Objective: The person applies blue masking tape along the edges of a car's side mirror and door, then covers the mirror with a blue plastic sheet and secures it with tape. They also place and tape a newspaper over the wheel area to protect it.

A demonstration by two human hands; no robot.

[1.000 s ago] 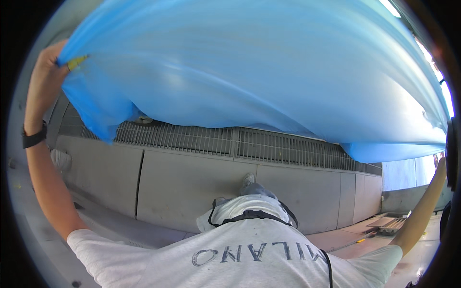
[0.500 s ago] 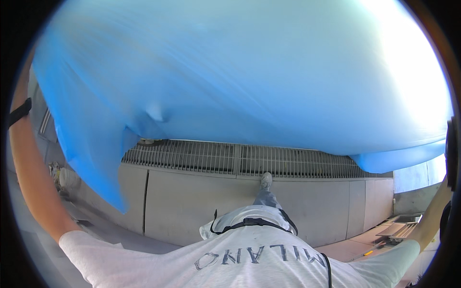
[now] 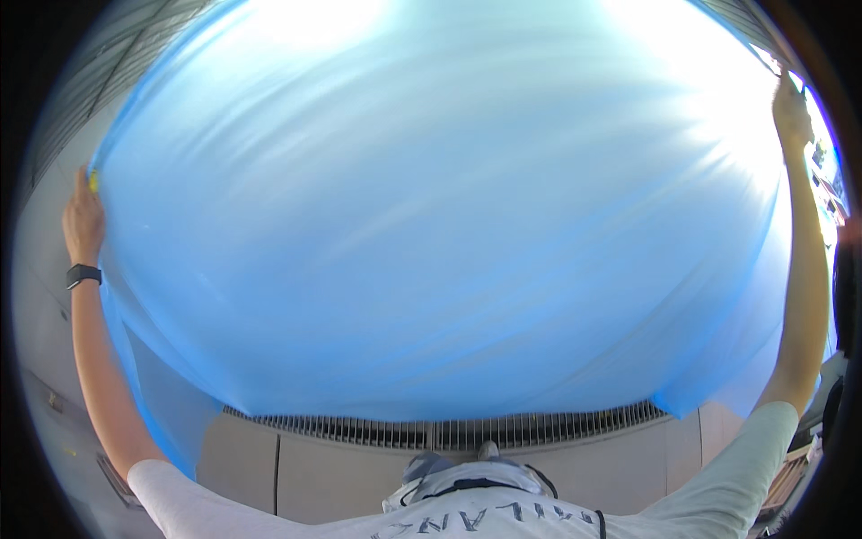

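Note:
A large, thin, see-through blue sheet [image 3: 431,242] is stretched between my raised arms and fills most of the view. It looks like plastic film, with light glowing through its upper part. At the far left my left hand [image 3: 84,223] is closed on the sheet's edge. Beside those fingers shows a small yellow thing [image 3: 93,181], its kind too small to tell. My right hand [image 3: 792,117] grips the opposite edge at the upper right, its fingers partly hidden. The sheet's lower edge hangs loose in front of my body, drooping at both corners.
Below the sheet runs a dark metal floor grating [image 3: 503,429], with large grey floor slabs [image 3: 350,476] on my side of it. A pale wall [image 3: 45,260] stands at the left. Slatted wooden pieces [image 3: 783,485] lie at the lower right.
Both arms have risen, bringing my hands into clear view. The sheet has spread taut between them, and its left side has swung outward. More of the surroundings shows at the upper left.

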